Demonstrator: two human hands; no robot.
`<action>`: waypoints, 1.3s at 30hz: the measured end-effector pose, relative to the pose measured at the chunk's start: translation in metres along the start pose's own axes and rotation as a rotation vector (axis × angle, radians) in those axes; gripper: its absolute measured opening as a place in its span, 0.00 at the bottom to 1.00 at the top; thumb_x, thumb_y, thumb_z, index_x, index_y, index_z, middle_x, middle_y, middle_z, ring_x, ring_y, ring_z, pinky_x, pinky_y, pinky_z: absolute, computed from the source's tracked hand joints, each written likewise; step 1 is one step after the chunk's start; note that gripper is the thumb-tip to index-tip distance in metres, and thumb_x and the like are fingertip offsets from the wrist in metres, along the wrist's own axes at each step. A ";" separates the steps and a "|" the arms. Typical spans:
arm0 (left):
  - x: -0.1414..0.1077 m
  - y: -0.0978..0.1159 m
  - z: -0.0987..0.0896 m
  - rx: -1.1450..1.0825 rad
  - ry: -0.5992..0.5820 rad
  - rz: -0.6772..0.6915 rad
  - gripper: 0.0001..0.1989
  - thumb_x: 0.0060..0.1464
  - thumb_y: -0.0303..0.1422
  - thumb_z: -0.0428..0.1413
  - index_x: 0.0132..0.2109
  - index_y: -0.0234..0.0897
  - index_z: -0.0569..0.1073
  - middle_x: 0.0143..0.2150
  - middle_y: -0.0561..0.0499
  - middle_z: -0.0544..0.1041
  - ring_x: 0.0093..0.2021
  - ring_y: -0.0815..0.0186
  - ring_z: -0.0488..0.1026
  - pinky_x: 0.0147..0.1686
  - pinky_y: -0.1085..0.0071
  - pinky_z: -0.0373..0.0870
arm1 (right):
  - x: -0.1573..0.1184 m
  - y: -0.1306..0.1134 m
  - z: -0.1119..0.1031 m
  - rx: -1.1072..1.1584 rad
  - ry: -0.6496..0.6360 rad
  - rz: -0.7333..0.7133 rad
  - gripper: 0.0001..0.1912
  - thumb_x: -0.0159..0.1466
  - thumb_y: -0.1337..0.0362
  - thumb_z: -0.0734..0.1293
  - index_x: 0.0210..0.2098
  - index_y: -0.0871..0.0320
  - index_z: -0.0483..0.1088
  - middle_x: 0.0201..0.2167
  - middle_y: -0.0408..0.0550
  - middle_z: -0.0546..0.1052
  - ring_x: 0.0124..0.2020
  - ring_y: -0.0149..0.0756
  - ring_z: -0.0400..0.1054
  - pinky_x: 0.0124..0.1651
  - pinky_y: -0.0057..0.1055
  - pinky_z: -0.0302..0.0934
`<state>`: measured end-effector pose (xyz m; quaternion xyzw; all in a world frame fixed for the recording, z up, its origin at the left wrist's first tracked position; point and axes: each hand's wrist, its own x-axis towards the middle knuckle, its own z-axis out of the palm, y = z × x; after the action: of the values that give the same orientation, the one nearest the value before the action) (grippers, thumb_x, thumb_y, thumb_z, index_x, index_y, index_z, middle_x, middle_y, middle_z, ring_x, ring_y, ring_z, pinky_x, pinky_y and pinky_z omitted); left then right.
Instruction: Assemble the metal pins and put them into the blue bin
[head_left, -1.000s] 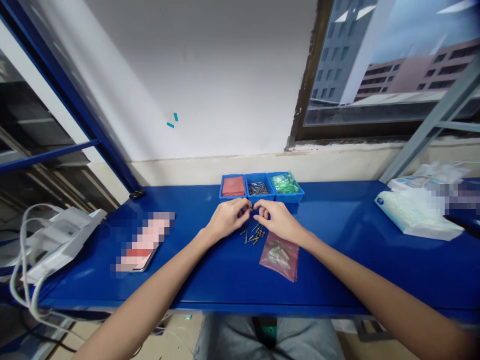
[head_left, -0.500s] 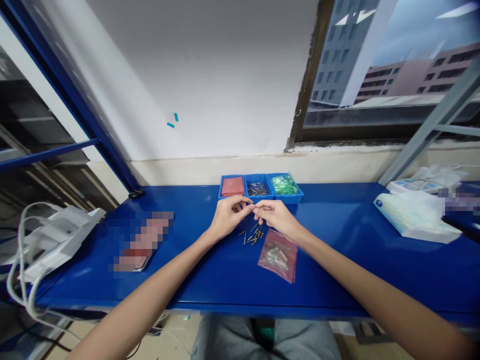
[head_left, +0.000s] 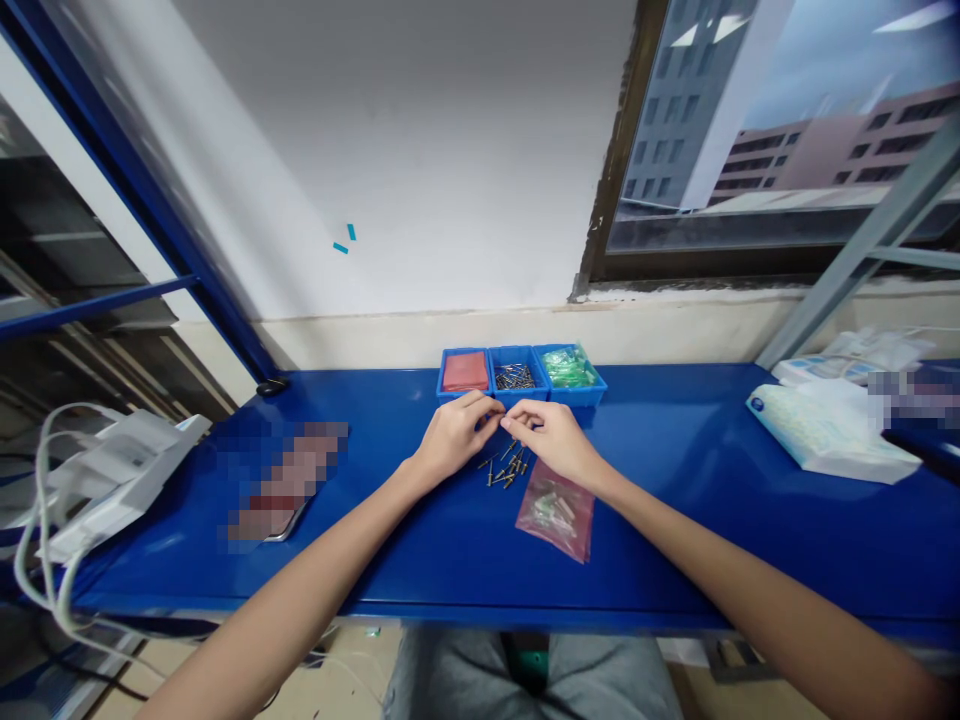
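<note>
My left hand (head_left: 456,432) and my right hand (head_left: 549,434) meet fingertip to fingertip above the blue table. Both are closed in a pinch, and whatever lies between the fingers is too small to make out. Just below them a small pile of metal screws (head_left: 508,468) rests on the tabletop. A pink plastic bag (head_left: 577,535) with small clear and greenish pieces in it lies under my right wrist. Behind my hands stand three blue bins: one with pink bags (head_left: 465,372), one with loose screws (head_left: 515,377), one with green plastic packets (head_left: 568,367).
A phone-like object (head_left: 289,485), partly blurred out, lies on the blue table (head_left: 675,540) at left. White power strips with cables (head_left: 124,480) sit at the left edge. A tissue pack (head_left: 829,432) is at right, beside a grey metal post (head_left: 862,200). The wall closes the back.
My fingers have shifted slightly: the right fingers curl more and the left hand has turned a little. The screws, bag and bins have stayed in place.
</note>
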<state>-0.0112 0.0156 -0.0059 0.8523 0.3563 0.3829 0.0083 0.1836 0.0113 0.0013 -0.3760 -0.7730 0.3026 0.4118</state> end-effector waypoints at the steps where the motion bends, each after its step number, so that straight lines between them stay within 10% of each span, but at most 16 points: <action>1: 0.000 0.000 0.000 -0.001 0.010 -0.009 0.07 0.65 0.31 0.53 0.44 0.36 0.75 0.39 0.48 0.78 0.35 0.67 0.74 0.37 0.71 0.70 | 0.000 0.000 0.000 -0.009 0.008 -0.006 0.09 0.65 0.61 0.66 0.33 0.58 0.74 0.26 0.44 0.76 0.28 0.32 0.68 0.33 0.29 0.62; 25: 0.001 -0.002 -0.003 0.131 -0.023 -0.112 0.05 0.61 0.29 0.56 0.43 0.38 0.76 0.44 0.47 0.77 0.44 0.62 0.75 0.42 0.68 0.73 | 0.000 0.003 0.002 -0.144 0.061 -0.027 0.05 0.64 0.68 0.66 0.35 0.59 0.76 0.28 0.45 0.79 0.28 0.33 0.71 0.34 0.29 0.63; 39: 0.011 0.013 -0.006 -0.300 -0.075 -0.260 0.04 0.61 0.31 0.57 0.39 0.35 0.74 0.35 0.51 0.80 0.35 0.67 0.77 0.35 0.74 0.71 | -0.001 0.009 0.000 -0.186 0.074 -0.052 0.05 0.64 0.69 0.67 0.34 0.58 0.76 0.28 0.44 0.80 0.29 0.34 0.73 0.35 0.29 0.64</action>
<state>-0.0023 0.0107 0.0093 0.8019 0.4017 0.3956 0.1978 0.1867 0.0152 -0.0065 -0.4033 -0.7914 0.2047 0.4112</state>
